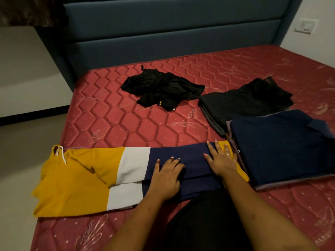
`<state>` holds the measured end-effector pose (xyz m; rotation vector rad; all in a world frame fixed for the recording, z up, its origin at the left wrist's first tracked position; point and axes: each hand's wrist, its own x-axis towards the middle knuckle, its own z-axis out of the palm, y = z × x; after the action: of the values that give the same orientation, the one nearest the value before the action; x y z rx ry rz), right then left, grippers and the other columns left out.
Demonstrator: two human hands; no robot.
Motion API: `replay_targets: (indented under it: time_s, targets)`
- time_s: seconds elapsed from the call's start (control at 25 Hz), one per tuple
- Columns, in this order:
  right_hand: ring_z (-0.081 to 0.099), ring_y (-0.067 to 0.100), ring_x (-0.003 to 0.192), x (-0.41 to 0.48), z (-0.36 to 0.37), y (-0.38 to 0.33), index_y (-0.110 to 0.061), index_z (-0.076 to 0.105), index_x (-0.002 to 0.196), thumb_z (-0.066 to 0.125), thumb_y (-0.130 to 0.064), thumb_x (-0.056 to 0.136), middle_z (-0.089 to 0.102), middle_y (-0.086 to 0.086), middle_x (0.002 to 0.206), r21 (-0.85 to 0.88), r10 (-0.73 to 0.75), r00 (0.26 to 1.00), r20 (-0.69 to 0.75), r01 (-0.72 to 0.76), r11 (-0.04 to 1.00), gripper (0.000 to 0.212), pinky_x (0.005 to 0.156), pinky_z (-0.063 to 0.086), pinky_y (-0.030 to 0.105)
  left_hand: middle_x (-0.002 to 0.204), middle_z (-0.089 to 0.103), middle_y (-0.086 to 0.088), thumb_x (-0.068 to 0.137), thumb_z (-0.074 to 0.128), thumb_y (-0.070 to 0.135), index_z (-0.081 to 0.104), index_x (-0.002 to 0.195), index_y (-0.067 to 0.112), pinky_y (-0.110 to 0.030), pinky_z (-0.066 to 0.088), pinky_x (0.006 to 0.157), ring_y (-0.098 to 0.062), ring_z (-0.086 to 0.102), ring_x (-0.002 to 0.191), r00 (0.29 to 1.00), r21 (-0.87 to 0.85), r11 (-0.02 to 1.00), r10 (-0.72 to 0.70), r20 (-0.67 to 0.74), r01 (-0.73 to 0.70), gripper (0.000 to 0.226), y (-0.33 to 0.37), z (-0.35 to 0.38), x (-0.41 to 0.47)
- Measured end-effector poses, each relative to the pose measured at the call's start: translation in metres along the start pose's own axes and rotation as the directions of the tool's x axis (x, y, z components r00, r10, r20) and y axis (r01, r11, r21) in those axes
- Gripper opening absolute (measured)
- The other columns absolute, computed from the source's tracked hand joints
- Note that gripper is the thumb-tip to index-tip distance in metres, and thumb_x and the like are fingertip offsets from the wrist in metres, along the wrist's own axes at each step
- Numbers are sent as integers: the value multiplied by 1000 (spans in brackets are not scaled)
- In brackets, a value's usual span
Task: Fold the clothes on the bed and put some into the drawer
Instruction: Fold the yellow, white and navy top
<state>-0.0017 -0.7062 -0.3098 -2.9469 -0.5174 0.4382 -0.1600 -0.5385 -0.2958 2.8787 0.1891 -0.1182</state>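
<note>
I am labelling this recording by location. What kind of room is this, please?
Most likely a bedroom. A bare red quilted mattress ends at a padded blue headboard. A crumpled black garment and a folded navy shirt lie on the mattress, and a wall socket shows at the far right.

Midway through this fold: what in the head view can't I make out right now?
No drawer appears anywhere in the head view.
The black crumpled garment: type unclear, its yellow print too small to read.
The dark folded stack: lower layers hidden by its top piece and the navy folded shirt.
The frame edge cuts off the navy folded shirt's right side.
The colour-block hoodie: fabric under the left hand and right hand is covered.
</note>
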Motion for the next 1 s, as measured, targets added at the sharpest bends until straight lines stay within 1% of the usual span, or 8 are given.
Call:
replay_targets:
  time_s: [0.12,0.24,0.36,0.48,0.6,0.72,0.84,1.0]
  targets:
    - [10,36,145,4,2,3,-39,7,152,26,-62,96,8,-1,162,84,89,995,-53,-84,993,64,116,14,52,162,1,8,99,33,49,10,151,41,-57,-7,114,-17,-6,148,986,-46,992,-108,127,115,57,-2,11,18]
    - [28,36,139,2,-4,5,-25,9,154,35,-63,93,20,11,158,252,234,967,-100,-203,946,76,111,29,49,161,-12,9,96,25,62,-2,150,47,-59,-12,111,-19,-15,147,965,-22,982,-179,192,187,62,-9,24,26]
    - [30,36,138,-1,-13,7,-23,1,154,43,-75,83,22,12,156,382,386,922,41,-372,846,98,108,28,52,160,-17,10,93,23,68,-6,148,50,-60,-15,110,-19,-18,147,966,-25,979,-194,173,201,65,-8,26,33]
    - [27,35,140,-4,-14,2,-20,-4,154,52,-72,80,17,12,157,292,418,899,130,-438,850,106,109,27,53,160,-18,9,92,23,70,-7,148,49,-59,-16,110,-18,-19,146,964,-32,979,-194,180,203,67,-6,25,33]
    - [15,34,144,-7,-16,-13,-17,-5,153,45,-58,91,7,11,160,97,379,925,11,-378,921,90,114,20,53,160,-21,3,93,29,66,-14,149,44,-56,-15,112,-20,-21,146,956,-87,966,-226,189,245,73,-8,13,22]
    - [-1,29,148,-12,-22,-57,-21,-1,154,39,-52,96,-3,4,162,32,187,977,-104,-185,982,77,115,2,56,159,-20,1,93,39,60,-18,149,35,-55,-8,114,-23,-19,146,894,-169,882,-448,-6,441,84,-37,-5,-11]
    - [-7,32,147,-19,-17,-110,-28,2,154,37,-57,95,-6,2,162,238,143,988,61,-154,959,74,113,-2,60,161,-12,-1,93,46,52,-14,150,36,-57,6,114,-26,-11,148,754,-246,750,-649,-100,613,85,-89,-31,-56]
    - [-11,27,148,-29,11,-123,-34,-2,153,28,-58,98,-12,-2,161,79,50,983,178,-65,995,68,115,-2,61,161,-8,-1,91,54,44,4,153,36,-55,8,115,-25,-9,148,747,-282,752,-648,-148,596,80,-126,-58,-89]
